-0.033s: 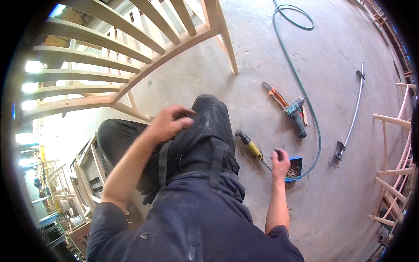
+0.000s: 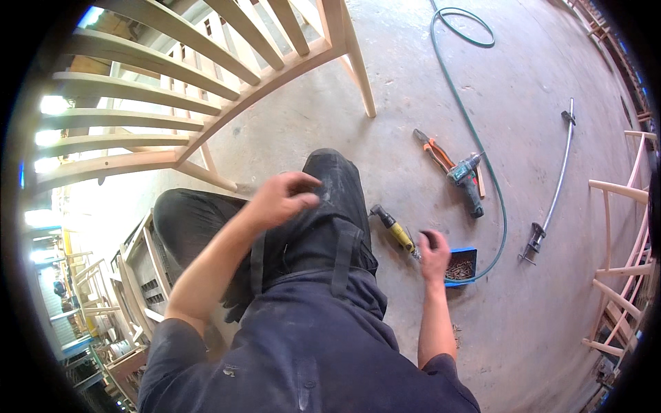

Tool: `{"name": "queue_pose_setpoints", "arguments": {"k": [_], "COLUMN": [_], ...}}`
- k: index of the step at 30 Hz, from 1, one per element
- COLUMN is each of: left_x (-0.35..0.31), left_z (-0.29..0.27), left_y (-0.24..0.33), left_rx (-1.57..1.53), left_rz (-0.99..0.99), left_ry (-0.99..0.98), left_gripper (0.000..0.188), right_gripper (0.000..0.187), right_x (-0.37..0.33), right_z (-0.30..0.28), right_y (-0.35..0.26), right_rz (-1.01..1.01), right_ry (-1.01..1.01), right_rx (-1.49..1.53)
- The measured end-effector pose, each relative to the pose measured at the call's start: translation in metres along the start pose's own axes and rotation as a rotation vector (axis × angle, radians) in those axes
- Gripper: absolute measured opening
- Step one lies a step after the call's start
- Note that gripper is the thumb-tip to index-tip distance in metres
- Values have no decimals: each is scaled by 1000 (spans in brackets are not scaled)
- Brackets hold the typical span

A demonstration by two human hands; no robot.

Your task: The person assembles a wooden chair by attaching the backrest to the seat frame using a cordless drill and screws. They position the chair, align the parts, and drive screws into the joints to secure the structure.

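Observation:
My left hand (image 2: 284, 198) hangs above my thigh, thumb and fingers apart, nothing seen between them. My right hand (image 2: 433, 256) is just left of a blue-rimmed tray (image 2: 463, 281) that holds many small brown pieces like screws (image 2: 460, 267). Its fingers curl inward; whatever they may hold is hidden. Close by on its left lies a yellow and black air tool (image 2: 396, 231) on the floor. Further out are a teal cordless drill (image 2: 467, 180) and orange-handled pliers (image 2: 434, 150), lying against each other.
A slatted wooden chair frame (image 2: 248, 86) stands at the upper left. A green air hose (image 2: 460, 96) runs past the drill to the tray. A long bar clamp (image 2: 556, 186) lies at right, with more wooden frames (image 2: 620, 272) beyond. Further frames stack at lower left.
My right hand has moved left, off the edge of the tray, uncovering more of its contents. My left hand has shifted slightly right over my thigh.

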State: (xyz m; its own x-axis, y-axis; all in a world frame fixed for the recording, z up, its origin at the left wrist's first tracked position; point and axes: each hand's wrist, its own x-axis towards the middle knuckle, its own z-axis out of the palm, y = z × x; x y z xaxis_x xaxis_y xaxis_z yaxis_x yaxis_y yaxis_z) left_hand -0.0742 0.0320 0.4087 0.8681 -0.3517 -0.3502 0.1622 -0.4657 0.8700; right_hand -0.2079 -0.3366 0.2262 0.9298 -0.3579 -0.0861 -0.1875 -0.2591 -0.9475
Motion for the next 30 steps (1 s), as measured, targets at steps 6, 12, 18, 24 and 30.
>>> {"name": "queue_pose_setpoints", "arguments": {"k": [6, 12, 18, 24, 30], "left_x": [-8, -34, -62, -107, -116], "left_z": [56, 52, 26, -19, -19], "left_y": [1, -19, -52, -75, -71], "left_rx": [169, 211, -137, -542, -656], "left_rz": [98, 265, 95, -173, -128], "left_ry": [-148, -136, 97, 395, 421], "left_gripper": [27, 29, 24, 15, 20], "right_gripper": [17, 27, 57, 90, 90], "right_x": [5, 3, 138, 185, 207], "right_z": [74, 88, -8, -42, -77], "right_y": [-143, -131, 65, 107, 154], "right_rz": [-529, -347, -285, 246, 174], "right_ry": [-542, -669, 121, 120, 191], "right_rx": [1, 122, -798, -1106, -1057]}}
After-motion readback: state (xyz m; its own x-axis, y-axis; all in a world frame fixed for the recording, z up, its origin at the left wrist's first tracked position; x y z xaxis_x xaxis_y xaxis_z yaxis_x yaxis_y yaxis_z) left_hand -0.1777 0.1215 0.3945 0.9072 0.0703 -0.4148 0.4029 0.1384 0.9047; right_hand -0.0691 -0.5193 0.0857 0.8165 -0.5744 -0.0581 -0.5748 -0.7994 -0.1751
